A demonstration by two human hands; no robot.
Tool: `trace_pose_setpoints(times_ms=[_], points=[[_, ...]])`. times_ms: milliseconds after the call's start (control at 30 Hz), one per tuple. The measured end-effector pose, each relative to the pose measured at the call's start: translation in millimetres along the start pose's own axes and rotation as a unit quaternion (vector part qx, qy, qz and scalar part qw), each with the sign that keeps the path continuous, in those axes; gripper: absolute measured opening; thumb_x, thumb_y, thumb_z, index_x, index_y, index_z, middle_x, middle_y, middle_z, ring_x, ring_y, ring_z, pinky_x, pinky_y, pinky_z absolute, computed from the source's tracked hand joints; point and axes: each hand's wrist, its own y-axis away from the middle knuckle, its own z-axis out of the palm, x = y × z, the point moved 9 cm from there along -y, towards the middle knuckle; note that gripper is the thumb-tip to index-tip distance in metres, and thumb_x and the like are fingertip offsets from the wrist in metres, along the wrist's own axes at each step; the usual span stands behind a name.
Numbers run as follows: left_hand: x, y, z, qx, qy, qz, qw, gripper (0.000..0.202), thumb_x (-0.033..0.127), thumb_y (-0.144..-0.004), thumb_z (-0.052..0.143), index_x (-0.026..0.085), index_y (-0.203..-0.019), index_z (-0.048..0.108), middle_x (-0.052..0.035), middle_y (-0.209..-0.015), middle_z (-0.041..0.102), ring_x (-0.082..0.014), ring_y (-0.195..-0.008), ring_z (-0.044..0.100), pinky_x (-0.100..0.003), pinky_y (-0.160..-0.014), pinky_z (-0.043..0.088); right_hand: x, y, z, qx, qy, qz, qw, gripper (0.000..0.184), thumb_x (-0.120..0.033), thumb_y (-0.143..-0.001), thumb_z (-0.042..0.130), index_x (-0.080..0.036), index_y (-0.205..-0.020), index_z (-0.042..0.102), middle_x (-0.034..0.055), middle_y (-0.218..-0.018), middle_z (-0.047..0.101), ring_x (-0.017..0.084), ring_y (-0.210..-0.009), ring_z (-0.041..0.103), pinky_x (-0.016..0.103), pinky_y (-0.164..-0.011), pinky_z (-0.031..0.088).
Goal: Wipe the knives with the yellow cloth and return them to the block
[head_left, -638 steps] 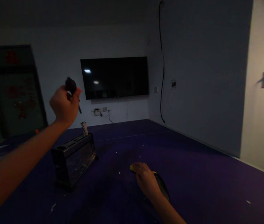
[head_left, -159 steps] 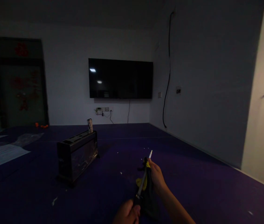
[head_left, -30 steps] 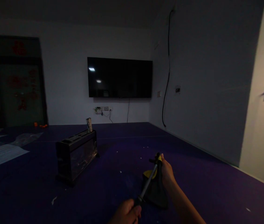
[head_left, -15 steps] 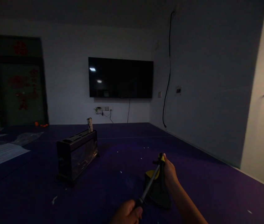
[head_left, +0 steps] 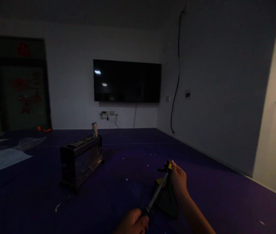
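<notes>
"Left hand first: where is it, and what has it got?"

"Right of the black holder, on the near side. Its fingers are wrapped round the dark handle of a grey rod, which slants up and away towards a dark piece with yellow trim, also right of the holder."

"And the right hand?"

"Farther right of the holder, thumb and fingers clamped on the upper end of that dark piece, where the rod arrives. Whether the rod goes in or merely lies against it, I can't tell."

"How far along, then?"

"Partway, I'd judge. Rod and piece are together, both held; neither is set down yet."

"What else is about?"

"Left of the holder, white sheets, then crumpled clear plastic, with orange bits farther back. On the holder's far end stands a patterned stick, slightly tilted. Beyond the holder to its right hangs a television; nearer, white scraps lie to its right."

"Anything in the way?"

"Hardly: the holder stands well apart from both hands. Dim light hides the finer detail."
</notes>
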Motion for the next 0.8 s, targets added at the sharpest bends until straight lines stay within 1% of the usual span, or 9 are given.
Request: trace_pose_setpoints(times_ms=[100,200,300,400,533,600,667,733,800], points=[[0.4,1.0,-1.8,0.002,-0.004,-0.006,1.0,0.077,0.091,-0.042,0.03,0.02,-0.066,0.044,0.0058,-0.048,0.041,-0.0061,-0.041,0.033,-0.022,-0.043,0.024,-13.0,0.5,-4.2,0.014,0.061,-0.056,0.996,0.055,-0.07,-0.067,0.048,-0.017,-0.053,0.054,-0.0027,-0.044,0.044,0.014,-0.045,0.04,0.024,-0.044,0.027],[-0.5,1.8,-2.8,0.003,0.002,-0.005,1.0,0.077,0.09,-0.043,0.031,0.019,-0.068,0.045,0.0057,-0.049,0.041,-0.006,-0.041,0.032,-0.022,-0.042,0.023,-26.7,2.7,-7.5,0.029,0.118,-0.11,0.986,0.056,-0.072,-0.067,0.045,-0.019,-0.051,0.053,-0.0002,-0.046,0.047,0.016,-0.048,0.044,0.026,-0.049,0.028],[-3.3,1.1,-1.7,0.0,0.005,-0.001,1.0,0.075,0.089,-0.046,0.033,0.019,-0.069,0.045,0.006,-0.049,0.041,-0.006,-0.042,0.033,-0.021,-0.043,0.024,-37.1,5.1,-10.0,0.043,0.165,-0.151,0.974,0.058,-0.075,-0.066,0.043,-0.02,-0.054,0.056,0.0041,-0.052,0.055,0.02,-0.054,0.049,0.028,-0.055,0.031],[-5.3,0.3,-0.6,-0.001,0.007,-0.009,1.0,0.076,0.09,-0.044,0.032,0.019,-0.068,0.045,0.0067,-0.048,0.04,-0.0062,-0.041,0.032,-0.022,-0.044,0.023,-41.4,7.1,-10.4,0.053,0.195,-0.172,0.964,0.061,-0.077,-0.066,0.039,-0.019,-0.061,0.061,0.0094,-0.064,0.061,0.024,-0.065,0.053,0.031,-0.061,0.034],[0.0,3.1,-3.8,0.011,0.018,-0.009,1.0,0.077,0.091,-0.043,0.032,0.019,-0.069,0.045,0.0059,-0.049,0.04,-0.0065,-0.043,0.033,-0.022,-0.045,0.023,-39.6,9.3,-8.5,0.057,0.208,-0.173,0.961,0.062,-0.072,-0.073,0.035,-0.018,-0.073,0.064,0.0115,-0.074,0.065,0.026,-0.071,0.057,0.031,-0.064,0.036],[2.9,6.7,-5.8,0.019,0.014,-0.005,1.0,0.077,0.091,-0.042,0.033,0.019,-0.068,0.045,0.0053,-0.05,0.041,-0.0069,-0.045,0.033,-0.022,-0.046,0.023,-35.9,9.0,-11.4,0.068,0.206,-0.16,0.963,0.058,-0.067,-0.077,0.033,-0.018,-0.074,0.063,0.0103,-0.073,0.066,0.025,-0.068,0.058,0.03,-0.061,0.037],[6.0,12.2,-7.3,0.033,0.022,0.007,0.999,0.075,0.089,-0.047,0.034,0.019,-0.069,0.045,0.005,-0.05,0.041,-0.0072,-0.045,0.034,-0.022,-0.047,0.024,-31.0,7.9,-20.1,0.098,0.206,-0.138,0.964,0.055,-0.063,-0.081,0.03,-0.018,-0.071,0.061,0.0094,-0.068,0.064,0.024,-0.063,0.057,0.029,-0.056,0.035],[11.3,19.8,-11.6,0.068,0.072,0.031,0.995,0.069,0.085,-0.055,0.037,0.018,-0.073,0.046,0.0057,-0.05,0.04,-0.0077,-0.047,0.037,-0.022,-0.048,0.027,-26.9,7.1,-31.0,0.133,0.212,-0.116,0.961,0.053,-0.061,-0.082,0.029,-0.019,-0.065,0.058,0.0084,-0.061,0.062,0.023,-0.057,0.055,0.028,-0.052,0.033],[19.0,28.9,-20.4,0.116,0.13,0.056,0.983,0.067,0.081,-0.061,0.039,0.018,-0.083,0.047,0.0074,-0.049,0.039,-0.0087,-0.045,0.04,-0.022,-0.049,0.032,-25.9,7.2,-37.5,0.151,0.22,-0.109,0.957,0.051,-0.06,-0.082,0.03,-0.02,-0.062,0.055,0.0072,-0.058,0.06,0.022,-0.054,0.052,0.028,-0.051,0.03]])
